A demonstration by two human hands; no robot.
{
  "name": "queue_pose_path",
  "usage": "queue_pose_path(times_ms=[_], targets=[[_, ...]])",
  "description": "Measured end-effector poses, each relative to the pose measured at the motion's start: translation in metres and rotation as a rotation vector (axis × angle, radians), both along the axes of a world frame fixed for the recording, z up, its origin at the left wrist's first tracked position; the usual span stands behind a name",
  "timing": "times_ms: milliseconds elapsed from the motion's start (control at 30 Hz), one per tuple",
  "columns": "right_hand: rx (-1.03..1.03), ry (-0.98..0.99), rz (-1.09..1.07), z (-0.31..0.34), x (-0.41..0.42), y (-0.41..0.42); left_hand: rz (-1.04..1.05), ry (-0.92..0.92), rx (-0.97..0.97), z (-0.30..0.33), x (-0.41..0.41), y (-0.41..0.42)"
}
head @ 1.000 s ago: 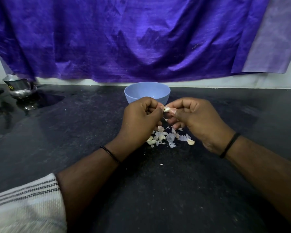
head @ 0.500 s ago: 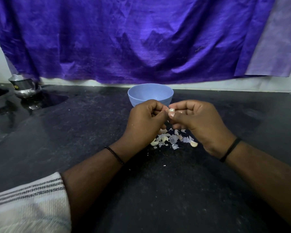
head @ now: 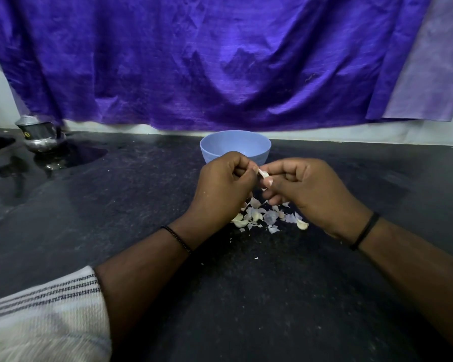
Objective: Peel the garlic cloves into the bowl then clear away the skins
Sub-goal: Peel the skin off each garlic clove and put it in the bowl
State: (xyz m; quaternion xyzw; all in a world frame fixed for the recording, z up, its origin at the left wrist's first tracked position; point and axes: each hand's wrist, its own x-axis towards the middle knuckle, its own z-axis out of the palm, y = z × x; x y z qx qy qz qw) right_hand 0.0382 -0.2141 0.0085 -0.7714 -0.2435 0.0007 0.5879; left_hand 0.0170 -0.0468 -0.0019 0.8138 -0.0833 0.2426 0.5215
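Clearly both the left hand point(head: 224, 185) and right hand point(head: 305, 188) pinch one garlic clove point(head: 263, 174), which could slip into the skins point(head: 266, 218) below.

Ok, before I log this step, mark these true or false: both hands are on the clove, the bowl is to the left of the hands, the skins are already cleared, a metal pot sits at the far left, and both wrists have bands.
1. Both hands hold one garlic clove between them. True: the left hand and right hand pinch it.
2. The blue bowl stands left of the hands. False: it stands behind them, by the wall.
3. The skins are cleared away. False: the pile of skins lies on the counter under the hands.
4. A metal pot stands at far left. True.
5. Both wrists wear dark bands. True.
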Motion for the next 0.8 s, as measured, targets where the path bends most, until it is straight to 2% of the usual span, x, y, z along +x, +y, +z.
queue_pose_path(times_ms=[333,800], targets=[[0.054,0.008,0.062,0.0008,-0.0018,-0.0003,0.062,-0.012,-0.009,0.0007,0.0018,0.0013],[0.177,-0.037,0.035,0.0038,-0.0008,-0.0001,0.116,0.051,-0.098,0.0005,0.0040,0.0042]])
